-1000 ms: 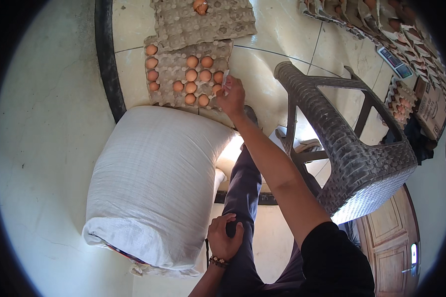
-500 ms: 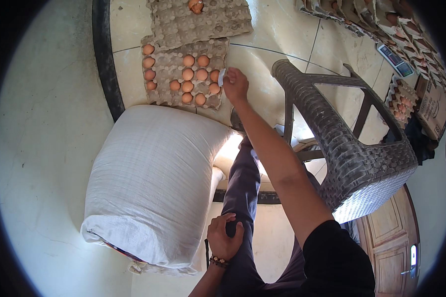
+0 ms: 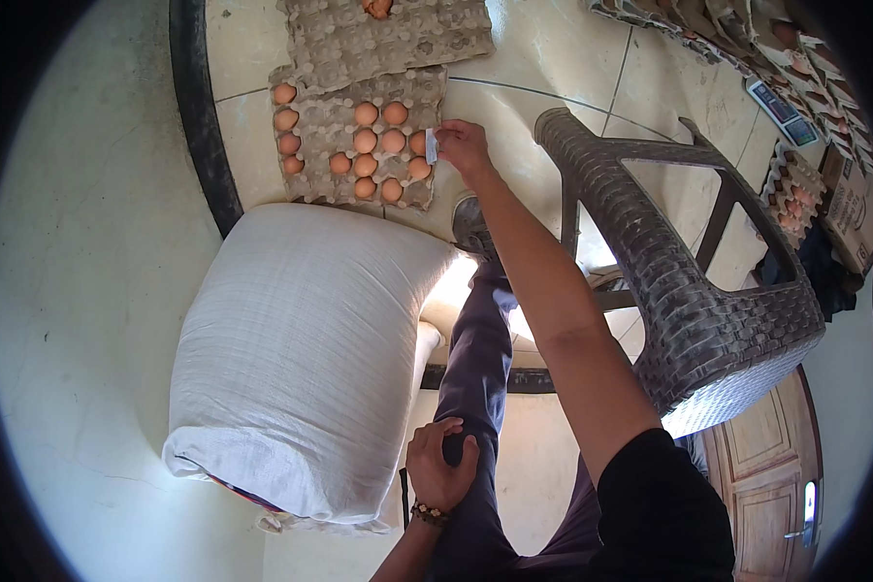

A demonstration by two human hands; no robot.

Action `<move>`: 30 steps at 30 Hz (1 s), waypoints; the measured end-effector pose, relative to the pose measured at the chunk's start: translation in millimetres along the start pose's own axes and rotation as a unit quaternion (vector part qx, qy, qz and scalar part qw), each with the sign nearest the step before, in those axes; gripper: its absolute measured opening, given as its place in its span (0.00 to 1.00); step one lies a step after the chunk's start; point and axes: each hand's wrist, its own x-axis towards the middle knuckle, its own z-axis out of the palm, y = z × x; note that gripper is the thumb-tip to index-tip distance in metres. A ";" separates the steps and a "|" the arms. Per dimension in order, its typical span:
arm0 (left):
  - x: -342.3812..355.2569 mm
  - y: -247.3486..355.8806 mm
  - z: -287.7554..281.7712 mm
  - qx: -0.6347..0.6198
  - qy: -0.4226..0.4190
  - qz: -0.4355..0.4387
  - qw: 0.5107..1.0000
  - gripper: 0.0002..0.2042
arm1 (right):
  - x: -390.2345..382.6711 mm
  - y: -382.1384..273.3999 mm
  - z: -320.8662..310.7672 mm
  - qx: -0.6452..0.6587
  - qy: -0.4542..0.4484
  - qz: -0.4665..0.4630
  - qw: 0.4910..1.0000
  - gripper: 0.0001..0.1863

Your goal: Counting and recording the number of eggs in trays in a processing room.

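My right hand [image 3: 464,148] is closed, pinching a small white slip [image 3: 432,146] that looks like paper or plastic. It is at the right edge of a grey cardboard egg tray [image 3: 242,184] on the floor, beside the rightmost brown egg [image 3: 418,144]. Several more brown eggs stand in the tray's middle cups, and a column of them lines its left side. My left hand [image 3: 443,466], with a beaded bracelet, rests on my knee, thumb apart from the fingers, holding nothing.
A second tray [image 3: 427,39] with a broken egg [image 3: 377,9] overlaps the first. A full white sack [image 3: 301,359] stands to the left. At right are a dark woven-pattern plastic stool [image 3: 669,262], a scale [image 3: 784,112], stacked egg trays [image 3: 795,189] and a cardboard box [image 3: 854,209].
My right hand has shifted slightly up, and the white slip is turned more upright at the tray's edge. My left hand stays on the knee. The view has moved a little.
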 end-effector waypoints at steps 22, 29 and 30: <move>-1.1 -2.5 -15.8 0.022 -0.004 0.002 1.000 0.12 | -33.0 25.4 -26.9 0.182 -0.058 0.070 0.979 0.10; -6.4 -1.5 -18.4 0.008 -0.002 0.006 1.000 0.13 | -31.7 26.0 -24.4 0.081 -0.012 -0.005 0.997 0.11; -6.5 -1.8 -17.6 0.012 0.001 0.009 1.000 0.13 | -34.1 26.4 -24.4 0.081 -0.011 -0.005 0.997 0.11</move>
